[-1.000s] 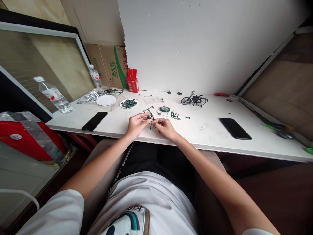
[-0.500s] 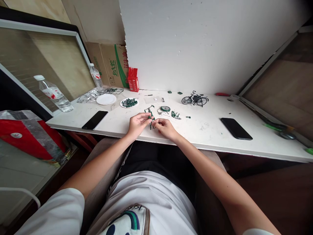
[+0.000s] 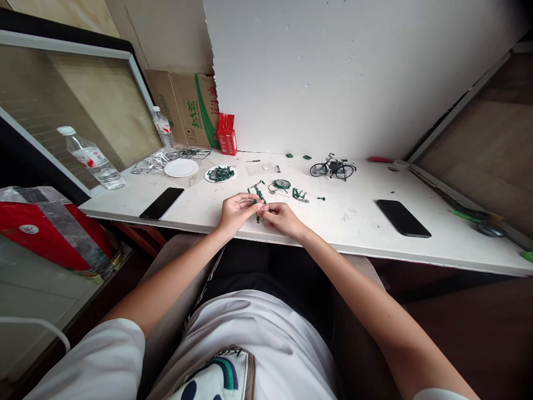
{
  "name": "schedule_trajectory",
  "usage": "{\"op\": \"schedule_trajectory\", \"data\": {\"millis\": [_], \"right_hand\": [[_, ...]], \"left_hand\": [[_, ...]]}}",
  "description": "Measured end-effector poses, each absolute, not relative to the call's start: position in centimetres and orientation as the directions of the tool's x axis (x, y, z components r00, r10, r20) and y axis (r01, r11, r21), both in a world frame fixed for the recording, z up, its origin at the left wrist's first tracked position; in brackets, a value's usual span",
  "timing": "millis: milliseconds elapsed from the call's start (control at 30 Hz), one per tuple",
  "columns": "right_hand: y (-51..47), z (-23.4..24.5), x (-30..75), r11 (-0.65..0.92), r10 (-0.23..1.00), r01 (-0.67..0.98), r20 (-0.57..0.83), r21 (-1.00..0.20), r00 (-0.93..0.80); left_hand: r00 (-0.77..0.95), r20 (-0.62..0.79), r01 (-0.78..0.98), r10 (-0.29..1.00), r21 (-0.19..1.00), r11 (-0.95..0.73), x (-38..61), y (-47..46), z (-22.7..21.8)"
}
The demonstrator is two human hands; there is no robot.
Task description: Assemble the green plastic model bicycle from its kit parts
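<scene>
My left hand point(image 3: 237, 211) and my right hand point(image 3: 280, 216) meet over the front part of the white table. Between the fingertips of both is a green model bicycle frame point(image 3: 261, 194), its upper end showing beyond my fingers and its lower end partly covered. My right thumb and forefinger pinch close to the frame's lower part; any small piece there is hidden. Just beyond the hands lie a model wheel point(image 3: 282, 184) and a green bracket-like part point(image 3: 298, 194). A tiny green part point(image 3: 321, 198) lies farther right.
A finished black model bicycle point(image 3: 333, 168) stands at the back right. Small plate with green parts point(image 3: 220, 174), white plate point(image 3: 181, 167) and water bottles point(image 3: 92, 158) are to the left. One phone point(image 3: 162, 203) lies left, another phone point(image 3: 403, 218) right. A red box point(image 3: 227, 135) stands behind.
My fingertips have drawn closer together, and the right hand has shifted slightly left around the frame. The frame has tilted a little. The other things stay put.
</scene>
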State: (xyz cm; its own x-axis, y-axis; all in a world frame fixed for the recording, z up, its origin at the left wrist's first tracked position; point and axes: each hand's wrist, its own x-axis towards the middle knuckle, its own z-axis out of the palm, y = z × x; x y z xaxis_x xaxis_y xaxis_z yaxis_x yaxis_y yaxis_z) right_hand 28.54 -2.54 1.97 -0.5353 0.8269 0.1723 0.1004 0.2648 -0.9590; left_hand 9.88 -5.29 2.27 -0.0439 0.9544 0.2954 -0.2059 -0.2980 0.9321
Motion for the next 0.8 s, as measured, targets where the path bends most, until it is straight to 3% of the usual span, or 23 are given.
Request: {"op": "schedule_trajectory", "data": {"millis": [300,800], "right_hand": [[-2.68,1.94,28.17,0.339,0.807,0.086,0.242,-0.937,-0.539],[-2.64,2.16,28.43,0.459,0.804,0.204,0.306,-0.865,-0.510]], "left_hand": [[-0.040,0.297,-0.196,0.954,0.934,-0.299,10.22,-5.54,1.96],[-0.081,0.291,-0.210,0.953,0.930,-0.302,10.38,-5.36,1.47]]}}
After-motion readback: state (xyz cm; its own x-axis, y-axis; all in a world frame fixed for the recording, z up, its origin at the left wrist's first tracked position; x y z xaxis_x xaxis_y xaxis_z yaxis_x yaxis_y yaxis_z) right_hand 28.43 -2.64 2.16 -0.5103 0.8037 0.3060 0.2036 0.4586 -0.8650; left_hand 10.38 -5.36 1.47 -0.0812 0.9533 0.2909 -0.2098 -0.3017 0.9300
